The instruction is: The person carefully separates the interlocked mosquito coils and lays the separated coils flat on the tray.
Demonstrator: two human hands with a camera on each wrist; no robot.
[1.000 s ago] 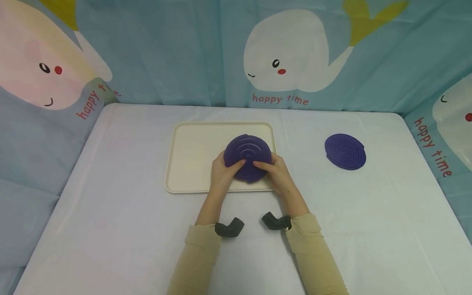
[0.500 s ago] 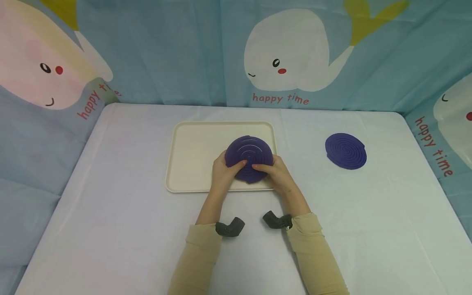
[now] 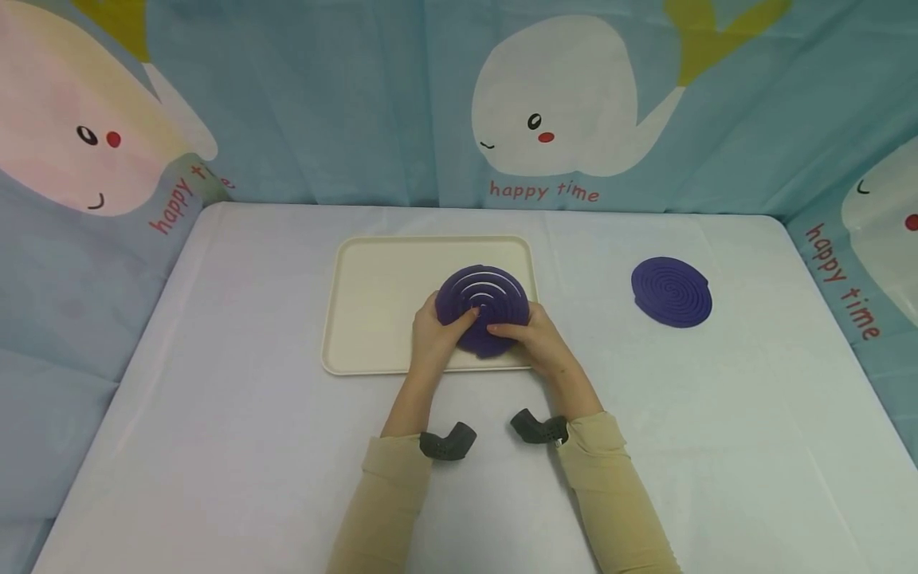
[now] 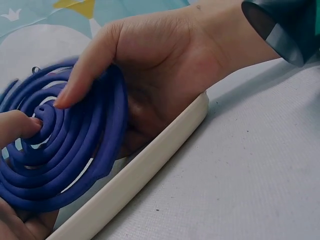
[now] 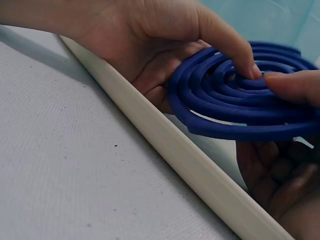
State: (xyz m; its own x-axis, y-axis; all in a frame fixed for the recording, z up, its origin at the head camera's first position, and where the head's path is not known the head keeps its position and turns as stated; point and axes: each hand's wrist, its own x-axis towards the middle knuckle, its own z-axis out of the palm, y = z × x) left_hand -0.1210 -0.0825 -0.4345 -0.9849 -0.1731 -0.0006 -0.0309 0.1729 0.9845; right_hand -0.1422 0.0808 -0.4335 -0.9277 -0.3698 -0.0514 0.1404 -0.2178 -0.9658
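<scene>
A dark blue-purple mosquito coil (image 3: 482, 344), a flat spiral disc, is held between both hands over the right half of a cream tray (image 3: 380, 307). My left hand (image 3: 432, 331) grips its left edge, fingers behind and thumb pressing near the middle. On the opposite side my right hand (image 3: 543, 343) grips it the same way. In the left wrist view both thumb tips sit at the centre of the coil (image 4: 95, 135), and slits show between its rings. The right wrist view shows the coil (image 5: 220, 127) tilted above the tray's rim (image 5: 165, 137), with fingers under it.
A second purple coil (image 3: 672, 292) lies flat on the white tabletop (image 3: 717, 430), right of the tray. Behind the table hangs a blue curtain (image 3: 358, 104) with whale prints. Dark wrist camera mounts (image 3: 448, 442) stick inward from both wrists.
The gaps between the coil's rings have widened in its upper part, with pale light showing through. The right thumb has shifted slightly left and down; both hands keep their grip.
</scene>
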